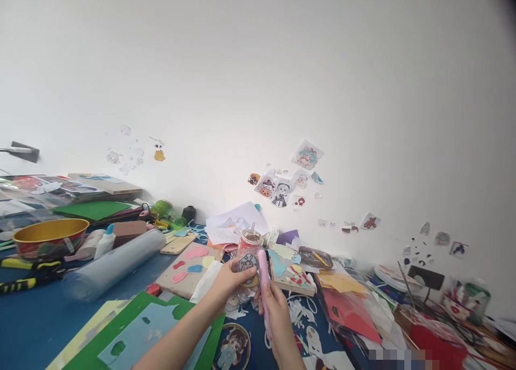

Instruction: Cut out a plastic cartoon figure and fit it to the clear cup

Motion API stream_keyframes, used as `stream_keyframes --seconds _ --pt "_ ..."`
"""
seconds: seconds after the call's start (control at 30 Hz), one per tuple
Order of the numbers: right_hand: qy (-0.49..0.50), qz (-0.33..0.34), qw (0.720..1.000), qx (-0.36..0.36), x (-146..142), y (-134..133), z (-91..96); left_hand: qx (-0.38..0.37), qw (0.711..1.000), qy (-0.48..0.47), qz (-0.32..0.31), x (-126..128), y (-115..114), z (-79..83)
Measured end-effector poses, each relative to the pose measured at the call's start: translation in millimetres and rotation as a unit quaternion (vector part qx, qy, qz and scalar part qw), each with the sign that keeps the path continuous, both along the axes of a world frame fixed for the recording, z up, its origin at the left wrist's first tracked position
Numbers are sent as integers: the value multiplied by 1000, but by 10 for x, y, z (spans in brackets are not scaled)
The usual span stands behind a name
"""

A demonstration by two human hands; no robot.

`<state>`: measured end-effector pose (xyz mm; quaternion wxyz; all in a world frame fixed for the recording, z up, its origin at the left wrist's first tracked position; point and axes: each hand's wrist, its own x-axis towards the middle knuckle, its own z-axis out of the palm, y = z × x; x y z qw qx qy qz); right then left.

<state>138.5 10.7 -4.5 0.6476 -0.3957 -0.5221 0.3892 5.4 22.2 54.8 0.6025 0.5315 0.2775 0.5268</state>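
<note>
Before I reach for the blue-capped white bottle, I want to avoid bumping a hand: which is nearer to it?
Left. The left hand, holding a small picture piece, is to the right of the white bottle; the right hand, gripping a pink tool, is farther right.

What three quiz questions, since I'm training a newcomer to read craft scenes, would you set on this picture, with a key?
1. Multiple choice: which hand grasps the pink pen-like tool?
A) the left alone
B) the right alone
C) neither

2. True or false: the blue sheet with holes in it lies on top of the green sheet.

3. Fill in the blank: the white bottle among the things at the left has a ____ cap.

Key:
1. B, the right hand.
2. True; green shows through the holes.
3. Blue.
</note>
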Motion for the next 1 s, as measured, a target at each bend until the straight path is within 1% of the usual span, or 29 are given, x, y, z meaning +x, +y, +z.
stream_keyframes --seconds 0.1,0.13,0.17,0.3,0.4,0.47,0.67,0.77,0.83,0.93,1.0 --pt "-2 9 1000 -11 15 5 -8 -39 999 10 -4 9 31 -37" --pt "-5 4 1000 -15 16 10 -20 -38 999 26 2 15 45 -51" --pt "-7 -4 1000 -18 16 18 -36 -24 999 46 16 21 59 -63" --pt "-1 -44 999 -27 8 70 -114 85 985 123 82 55 84 -100" --pt "5 -68 996 -51 16 95 -132 107 981 139 78 99 69 -126" --pt "10 -73 996 -59 25 87 -110 115 981 136 70 127 54 -140" --pt "41 -16 999 -12 21 -56 47 111 986 111 52 151 34 -141" --pt "47 5 999 -17 28 -108 98 110 988 104 31 158 42 -155" --pt "59 7 998 -21 44 -113 106 112 987 112 26 165 45 -169" --pt "78 4 997 -23 49 -94 106 123 982 134 56 169 38 -177" --pt "73 -4 997 -24 21 -72 119 131 978 143 73 161 30 -168"
